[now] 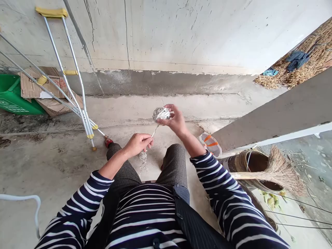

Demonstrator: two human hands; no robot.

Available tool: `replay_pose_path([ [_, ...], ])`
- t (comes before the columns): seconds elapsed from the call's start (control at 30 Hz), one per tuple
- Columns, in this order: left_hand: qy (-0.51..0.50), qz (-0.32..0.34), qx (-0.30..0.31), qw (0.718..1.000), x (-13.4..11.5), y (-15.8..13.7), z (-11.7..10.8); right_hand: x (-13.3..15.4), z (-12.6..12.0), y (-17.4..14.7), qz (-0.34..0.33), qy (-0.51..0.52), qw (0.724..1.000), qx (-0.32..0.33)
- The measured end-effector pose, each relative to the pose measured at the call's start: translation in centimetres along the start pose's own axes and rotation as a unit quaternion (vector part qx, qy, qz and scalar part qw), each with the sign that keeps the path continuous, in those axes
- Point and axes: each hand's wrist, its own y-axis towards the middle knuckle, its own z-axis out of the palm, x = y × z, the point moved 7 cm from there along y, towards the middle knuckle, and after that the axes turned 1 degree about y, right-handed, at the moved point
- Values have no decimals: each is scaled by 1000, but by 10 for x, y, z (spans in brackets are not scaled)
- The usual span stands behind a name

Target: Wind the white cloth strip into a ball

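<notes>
My right hand (176,121) is closed around a wound ball of whitish-grey yarn (161,113), thumb below and fingers above. A single pale strand (155,130) runs from the ball down to my left hand (138,143), which pinches it between thumb and fingers. Under the left hand, a loose curly tangle of the same yarn (143,157) shows between my knees. I cannot tell whether the tangle hangs or lies on the floor. Both hands are out in front of my lap, the right one farther forward.
Aluminium crutches (77,100) with yellow pads lean at the left wall, by flattened cardboard (44,84) and a green bin (15,95). To the right, a straw broom (282,173) lies across a bucket (240,160), near a plastic bag (210,143) and a pillar (280,107).
</notes>
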Motion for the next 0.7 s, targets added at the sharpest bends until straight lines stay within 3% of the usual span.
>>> replay_pose_path([
  [0.13, 164, 52, -36, 984, -23, -3, -5, -32, 7, -8, -6, -101, 995, -17],
  [0.33, 320, 118, -78, 937, -44, 7, -25, -73, 30, -31, 82, -9, 994, 75],
  [0.53, 411, 148, -74, 896, -40, 21, -31, -74, 46, -55, 158, 115, 968, 159],
  [0.7, 402, 151, -81, 900, -29, 24, -28, -64, 51, -64, 199, 179, 942, 200],
])
